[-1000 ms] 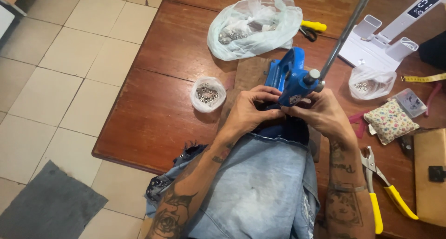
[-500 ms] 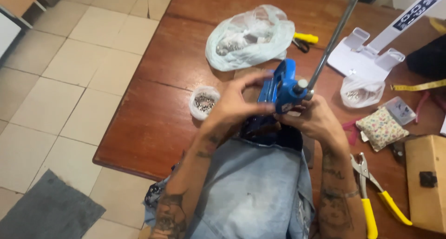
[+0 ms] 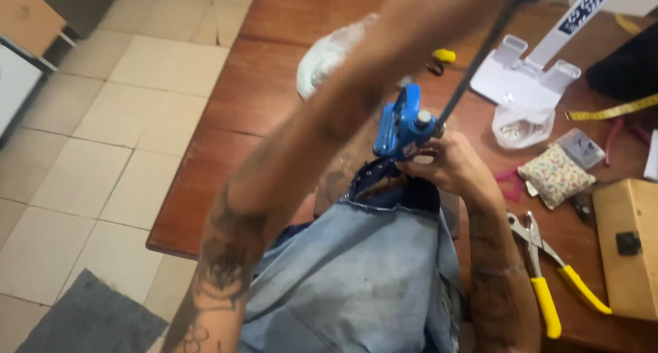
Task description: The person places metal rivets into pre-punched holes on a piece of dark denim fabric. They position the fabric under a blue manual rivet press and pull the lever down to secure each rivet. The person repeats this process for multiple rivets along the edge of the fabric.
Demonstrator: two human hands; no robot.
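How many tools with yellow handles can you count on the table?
2. The pliers lie at the table's right edge beside the wooden box; a second yellow-handled tool lies beyond the blue press, partly hidden. More may be hidden.

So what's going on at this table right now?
A person is working a blue hand press on a wooden table, with a pair of jeans fed under it. Their right hand steadies the denim at the base of the press. Their left arm reaches up across the view toward the long lever; that hand itself is out of sight. Yellow-handled pliers lie to the right.
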